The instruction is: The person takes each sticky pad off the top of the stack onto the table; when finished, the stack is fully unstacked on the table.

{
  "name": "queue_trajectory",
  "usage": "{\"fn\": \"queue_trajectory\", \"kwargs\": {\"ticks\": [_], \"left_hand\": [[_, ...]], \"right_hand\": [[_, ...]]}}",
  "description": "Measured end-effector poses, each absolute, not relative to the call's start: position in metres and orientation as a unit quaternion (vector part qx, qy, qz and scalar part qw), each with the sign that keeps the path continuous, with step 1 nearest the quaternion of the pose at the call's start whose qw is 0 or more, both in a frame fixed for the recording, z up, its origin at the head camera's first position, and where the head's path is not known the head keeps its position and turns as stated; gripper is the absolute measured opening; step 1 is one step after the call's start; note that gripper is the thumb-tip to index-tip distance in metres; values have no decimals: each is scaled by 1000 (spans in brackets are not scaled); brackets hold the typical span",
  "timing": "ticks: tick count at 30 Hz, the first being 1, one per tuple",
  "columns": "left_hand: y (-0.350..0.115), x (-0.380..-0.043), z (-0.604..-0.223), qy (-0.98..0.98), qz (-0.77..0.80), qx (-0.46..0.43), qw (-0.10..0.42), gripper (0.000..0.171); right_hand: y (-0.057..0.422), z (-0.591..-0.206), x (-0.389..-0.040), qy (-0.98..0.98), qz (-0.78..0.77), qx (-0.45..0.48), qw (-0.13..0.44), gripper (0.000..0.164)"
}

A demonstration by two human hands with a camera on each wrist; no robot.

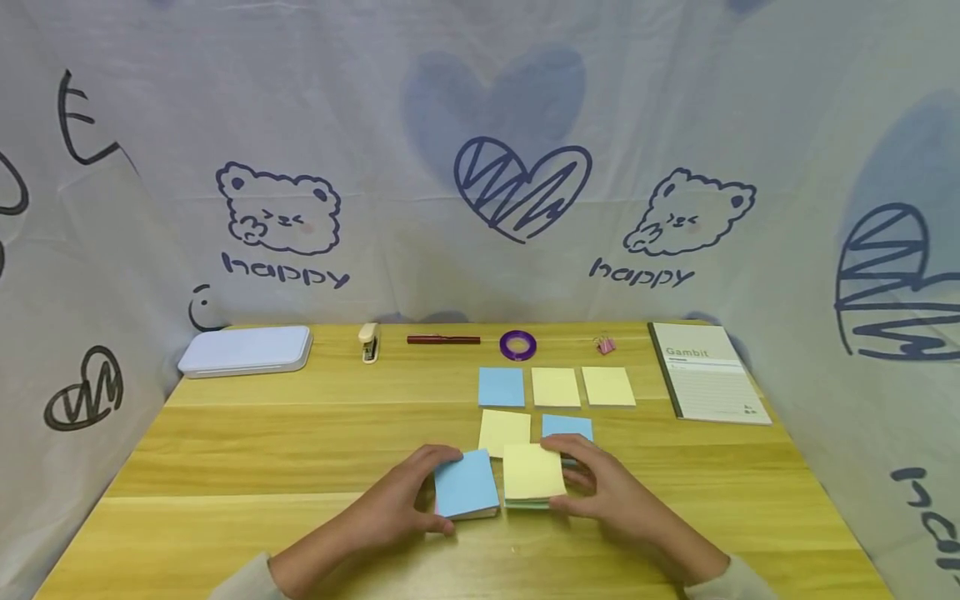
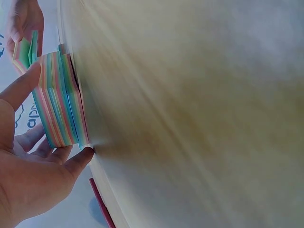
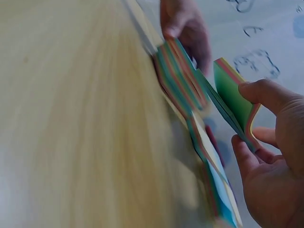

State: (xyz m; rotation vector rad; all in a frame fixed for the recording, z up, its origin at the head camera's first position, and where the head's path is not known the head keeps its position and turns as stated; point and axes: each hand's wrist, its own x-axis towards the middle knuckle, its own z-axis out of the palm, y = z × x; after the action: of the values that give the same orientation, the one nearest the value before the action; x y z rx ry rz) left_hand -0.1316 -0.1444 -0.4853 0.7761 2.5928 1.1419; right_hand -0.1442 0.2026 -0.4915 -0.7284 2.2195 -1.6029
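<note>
In the head view, my left hand grips the sides of a thick stack of sticky notes with a blue sheet on top. Its striped edges of many colours show in the left wrist view, thumb on one side and fingers on the other. My right hand pinches yellow-topped sticky notes just right of that stack. Seen from the right wrist, these notes are raised off the table and fan apart, green sheets showing inside. Just behind lie a yellow pad and a partly covered blue pad.
Farther back are a blue pad and two yellow pads. Along the rear edge lie a white case, a stapler, a dark red pen, purple tape, a pink binder clip and a notebook.
</note>
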Motion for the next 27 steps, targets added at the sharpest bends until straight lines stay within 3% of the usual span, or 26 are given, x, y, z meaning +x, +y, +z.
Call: {"fn": "queue_trajectory", "kwargs": {"ticks": [11, 19, 27], "left_hand": [[-143, -130, -484, 880, 383, 259, 107, 84], [-144, -130, -485, 880, 385, 254, 115, 83], [-145, -132, -484, 876, 393, 253, 120, 84]], "right_hand": [[289, -492, -160, 831, -518, -182, 84, 75], [331, -505, -170, 849, -499, -140, 108, 77], [333, -509, -186, 893, -398, -185, 101, 81]]}}
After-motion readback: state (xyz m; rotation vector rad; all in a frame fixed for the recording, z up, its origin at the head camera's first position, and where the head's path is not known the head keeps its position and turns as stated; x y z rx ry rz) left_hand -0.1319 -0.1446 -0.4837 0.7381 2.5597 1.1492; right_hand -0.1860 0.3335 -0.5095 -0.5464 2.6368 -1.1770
